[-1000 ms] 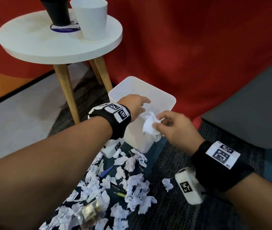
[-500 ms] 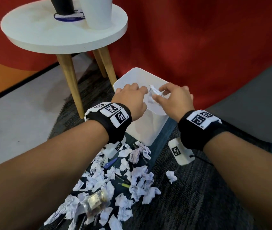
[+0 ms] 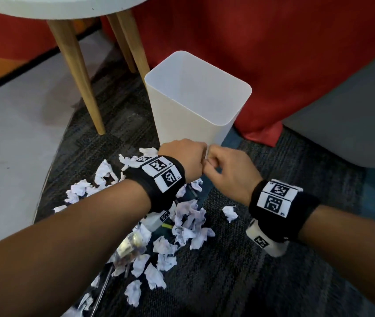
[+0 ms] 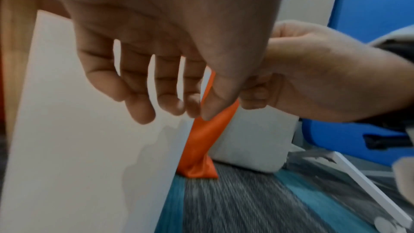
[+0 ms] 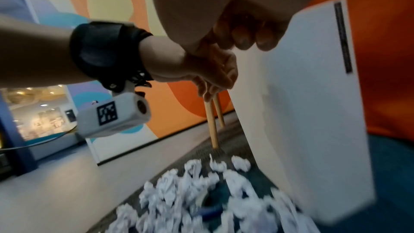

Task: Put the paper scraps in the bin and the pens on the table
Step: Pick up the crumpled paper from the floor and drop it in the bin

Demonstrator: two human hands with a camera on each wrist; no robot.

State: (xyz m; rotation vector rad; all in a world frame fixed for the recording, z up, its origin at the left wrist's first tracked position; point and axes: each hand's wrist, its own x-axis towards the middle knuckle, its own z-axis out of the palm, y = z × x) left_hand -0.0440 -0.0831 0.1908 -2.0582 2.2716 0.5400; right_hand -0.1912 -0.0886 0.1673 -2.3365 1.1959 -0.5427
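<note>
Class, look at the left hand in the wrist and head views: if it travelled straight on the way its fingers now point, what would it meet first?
Most likely the near wall of the white bin: the left hand points at it, though the gap is unclear.

bin right of table, paper scraps on carpet before bin

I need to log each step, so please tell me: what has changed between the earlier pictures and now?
The crumpled paper that the right hand pinched over the bin is gone from it; whether it lies inside cannot be seen. Both hands have come back down to in front of the bin, near the pile; the left hand holds nothing. The paper scraps on the carpet and the bin stayed as they were.
</note>
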